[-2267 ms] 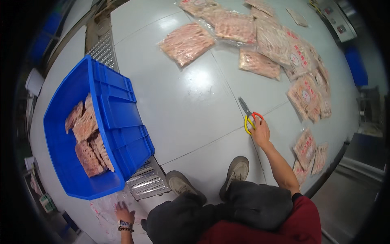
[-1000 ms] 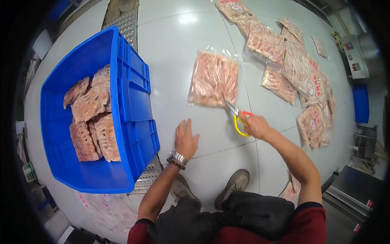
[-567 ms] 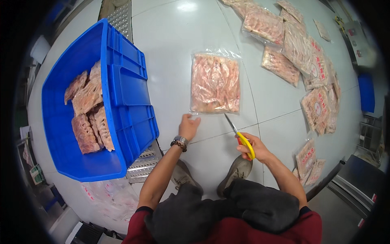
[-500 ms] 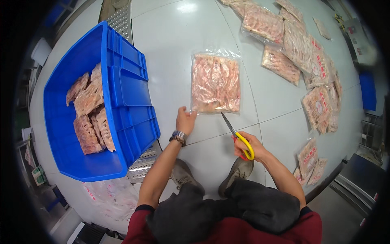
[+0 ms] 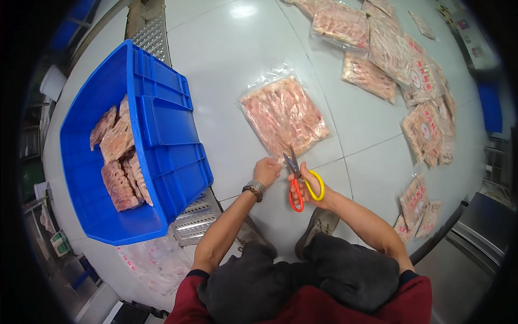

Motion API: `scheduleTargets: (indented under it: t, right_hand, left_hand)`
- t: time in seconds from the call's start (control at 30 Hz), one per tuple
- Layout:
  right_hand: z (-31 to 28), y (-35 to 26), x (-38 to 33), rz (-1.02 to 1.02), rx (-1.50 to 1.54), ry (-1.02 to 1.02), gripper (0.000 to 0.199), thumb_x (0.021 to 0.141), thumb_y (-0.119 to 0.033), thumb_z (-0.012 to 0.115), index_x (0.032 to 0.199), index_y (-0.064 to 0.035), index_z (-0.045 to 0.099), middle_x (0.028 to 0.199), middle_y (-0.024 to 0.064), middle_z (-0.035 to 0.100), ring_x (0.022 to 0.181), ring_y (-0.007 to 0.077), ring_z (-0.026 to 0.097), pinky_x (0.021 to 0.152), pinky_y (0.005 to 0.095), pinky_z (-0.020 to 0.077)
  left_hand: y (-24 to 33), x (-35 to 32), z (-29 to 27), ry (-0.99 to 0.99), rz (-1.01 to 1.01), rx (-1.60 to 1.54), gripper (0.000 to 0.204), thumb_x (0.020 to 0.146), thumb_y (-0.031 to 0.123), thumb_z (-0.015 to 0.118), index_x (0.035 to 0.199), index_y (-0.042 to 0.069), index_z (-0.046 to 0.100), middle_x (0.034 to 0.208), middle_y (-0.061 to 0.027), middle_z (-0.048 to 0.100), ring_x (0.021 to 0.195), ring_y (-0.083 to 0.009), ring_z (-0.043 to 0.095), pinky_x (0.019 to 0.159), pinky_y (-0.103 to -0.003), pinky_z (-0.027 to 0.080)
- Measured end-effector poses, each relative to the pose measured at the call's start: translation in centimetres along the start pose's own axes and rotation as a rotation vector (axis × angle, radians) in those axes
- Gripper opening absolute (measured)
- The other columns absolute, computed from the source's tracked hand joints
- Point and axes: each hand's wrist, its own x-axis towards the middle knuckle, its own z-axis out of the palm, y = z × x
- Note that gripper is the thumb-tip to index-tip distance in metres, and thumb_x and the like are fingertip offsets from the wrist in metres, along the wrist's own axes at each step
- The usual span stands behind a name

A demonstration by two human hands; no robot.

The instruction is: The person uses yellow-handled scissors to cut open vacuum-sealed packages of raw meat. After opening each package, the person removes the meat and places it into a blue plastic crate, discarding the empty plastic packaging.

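Note:
A clear plastic bag of pale pink frozen meat (image 5: 285, 114) lies tilted on the floor in front of me. My left hand (image 5: 267, 171) pinches the bag's near corner between thumb and fingers. In my right hand (image 5: 312, 186) are scissors (image 5: 295, 178) with one red and one yellow handle loop. Their blades are spread apart and point away from me, right beside the pinched corner. Whether the blades touch the plastic I cannot tell.
On the left stands a blue crate (image 5: 167, 121) holding several unwrapped slabs of meat (image 5: 117, 181). Many bagged slabs (image 5: 391, 51) lie along the right. Crumpled clear bags (image 5: 154, 264) lie behind the crate, near a perforated metal drain cover (image 5: 197, 218).
My left hand has moved right and taken hold of the bag's corner. The bag has turned askew. The scissors have opened and moved left, close to my left hand.

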Motion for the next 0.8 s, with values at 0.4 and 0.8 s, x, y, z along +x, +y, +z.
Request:
scheduleTargets:
  t: [0.4, 0.8]
  right_hand:
    - [0.2, 1.4, 1.4, -0.376, -0.248, 0.248, 0.039, 0.102, -0.048, 0.053, 0.094, -0.0099, 0.052, 0.059, 0.0018, 0.049, 0.036, 0.0139, 0.043, 0.034, 0.0298, 0.0355]
    - [-0.7, -6.1, 2.7, -0.259, -0.064, 0.181, 0.065, 0.098, -0.071, 0.039, 0.099, -0.0073, 0.052, 0.063, 0.0027, 0.048, 0.044, 0.016, 0.046, 0.039, 0.0317, 0.0423]
  left_hand:
    - [0.3, -2.0, 2.0, -0.038, 0.071, 0.143, 0.014, 0.09, 0.013, 0.068, 0.083, 0.002, 0.063, 0.069, -0.0061, 0.066, 0.059, -0.0142, 0.062, 0.056, -0.031, 0.051]
    - [-9.8, -9.2, 0.5, -0.115, 0.237, 0.585, 0.019, 0.092, 0.021, 0.064, 0.088, 0.003, 0.062, 0.077, -0.0161, 0.068, 0.071, -0.0306, 0.066, 0.068, -0.044, 0.052]
